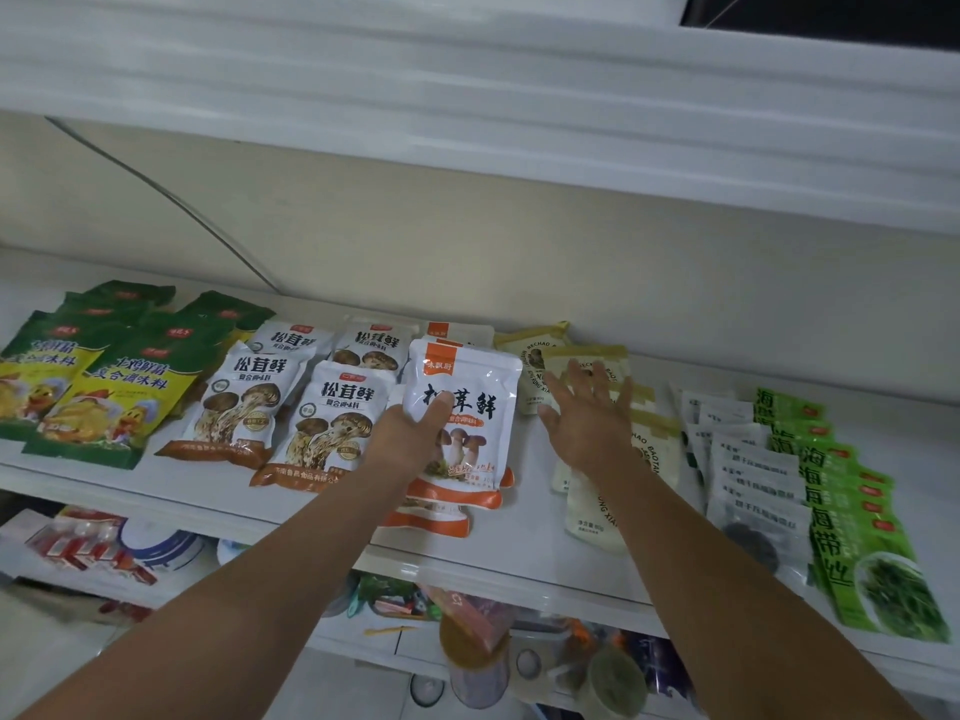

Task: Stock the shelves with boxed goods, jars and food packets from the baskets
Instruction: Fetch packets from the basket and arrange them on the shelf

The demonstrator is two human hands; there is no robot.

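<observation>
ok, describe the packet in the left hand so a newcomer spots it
On the white shelf, look at the middle stack, between brown-trimmed mushroom packets and pale yellow packets. The left hand grips its top packet: white, mushroom picture. Only this stack has orange trim.

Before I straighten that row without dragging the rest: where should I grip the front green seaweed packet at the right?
Pinch the glossy green seaweed packet by its near bottom edge, coming from the front of the white shelf. It lies flat atop the packets behind, and that edge looks free at the lip.
</observation>
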